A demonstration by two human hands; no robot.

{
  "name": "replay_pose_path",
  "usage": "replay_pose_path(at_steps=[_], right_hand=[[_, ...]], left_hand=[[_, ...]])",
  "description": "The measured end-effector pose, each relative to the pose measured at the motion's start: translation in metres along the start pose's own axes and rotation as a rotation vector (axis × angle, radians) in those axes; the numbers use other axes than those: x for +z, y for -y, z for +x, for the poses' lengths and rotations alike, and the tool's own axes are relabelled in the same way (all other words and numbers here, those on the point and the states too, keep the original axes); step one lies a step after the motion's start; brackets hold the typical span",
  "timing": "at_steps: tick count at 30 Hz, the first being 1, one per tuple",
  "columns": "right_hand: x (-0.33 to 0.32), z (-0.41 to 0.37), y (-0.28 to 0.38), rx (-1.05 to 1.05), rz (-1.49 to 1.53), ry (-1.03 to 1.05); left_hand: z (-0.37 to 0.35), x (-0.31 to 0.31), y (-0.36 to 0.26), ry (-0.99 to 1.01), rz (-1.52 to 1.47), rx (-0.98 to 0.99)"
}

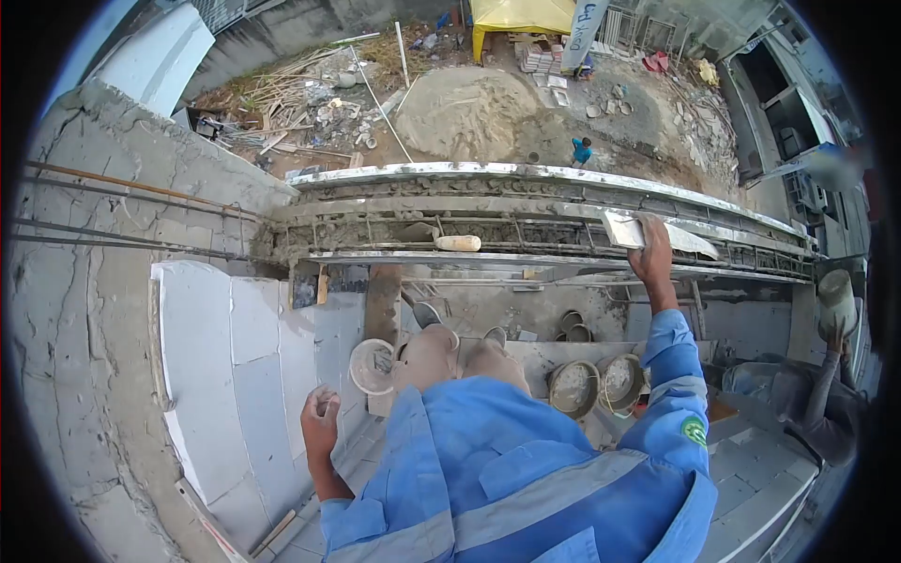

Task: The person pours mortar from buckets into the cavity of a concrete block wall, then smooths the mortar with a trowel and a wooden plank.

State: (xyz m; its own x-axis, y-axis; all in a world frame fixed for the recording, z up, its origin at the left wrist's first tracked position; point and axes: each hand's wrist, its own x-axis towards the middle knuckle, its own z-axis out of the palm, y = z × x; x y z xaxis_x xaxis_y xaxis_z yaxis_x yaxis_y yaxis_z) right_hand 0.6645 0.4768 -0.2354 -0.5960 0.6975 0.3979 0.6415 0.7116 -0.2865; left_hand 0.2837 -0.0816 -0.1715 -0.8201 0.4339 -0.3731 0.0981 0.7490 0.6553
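My right hand (652,253) reaches forward to the beam formwork (526,258) and grips a pale flat piece (621,229), its fingers wrapped over one edge. Another pale strip (690,242) lies right of that hand, along the formwork. A trowel (457,243) rests on the formwork left of centre, with its light handle toward the right and its blade smeared with mortar. My left hand (321,418) hangs low beside the white block wall (258,366), fingers curled in, with no object showing in them. Steel bars and grey mortar fill the channels.
Below stand a white bucket (373,366) and mortar buckets (573,388). At the right, a person (821,399) raises a bucket (835,298). Rebar (141,192) sticks out from the concrete wall at left. Beyond the beam lie a sand heap (469,108), rubble and another person (582,150).
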Motion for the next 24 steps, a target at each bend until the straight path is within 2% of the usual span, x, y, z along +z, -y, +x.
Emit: replay_pose_path(at_steps=[2,3,4,5,6,7,8,11,15,18,22,24], right_hand=[[-0.059,0.015,-0.016,-0.033,0.051,-0.215],[-0.074,0.016,-0.06,-0.078,-0.187,-0.434],[-0.124,0.039,-0.036,0.141,0.011,-0.368],[-0.148,0.041,-0.074,0.203,0.079,-0.452],[-0.189,0.055,-0.057,0.32,0.06,-0.45],[-0.229,0.069,-0.049,0.189,0.144,-0.425],[-0.263,0.082,-0.036,0.325,0.27,-0.45],[-0.359,0.108,0.028,0.07,0.443,-0.426],[-0.407,0.128,0.134,-0.235,0.587,-0.462],[-0.413,0.153,0.189,-0.412,0.763,-0.433],[-0.379,0.2,0.257,-0.593,1.102,-0.296],[-0.346,0.23,0.281,-0.64,1.296,-0.19]], left_hand=[[-0.016,-0.03,-0.014,-0.164,-0.089,0.001],[-0.02,-0.045,-0.02,-0.234,-0.116,0.007],[-0.021,-0.057,-0.026,-0.291,-0.137,0.019],[-0.021,-0.068,-0.035,-0.338,-0.156,0.021],[-0.021,-0.079,-0.045,-0.37,-0.168,0.034],[-0.021,-0.091,-0.055,-0.396,-0.114,0.076],[-0.019,-0.102,-0.066,-0.417,-0.062,0.126],[-0.014,-0.148,-0.104,-0.517,0.011,0.282],[0.007,-0.214,-0.13,-0.665,0.004,0.388],[0.021,-0.251,-0.126,-0.778,0.009,0.443],[0.044,-0.276,-0.108,-0.827,0.093,0.372],[0.063,-0.276,-0.1,-0.78,0.369,0.324]])
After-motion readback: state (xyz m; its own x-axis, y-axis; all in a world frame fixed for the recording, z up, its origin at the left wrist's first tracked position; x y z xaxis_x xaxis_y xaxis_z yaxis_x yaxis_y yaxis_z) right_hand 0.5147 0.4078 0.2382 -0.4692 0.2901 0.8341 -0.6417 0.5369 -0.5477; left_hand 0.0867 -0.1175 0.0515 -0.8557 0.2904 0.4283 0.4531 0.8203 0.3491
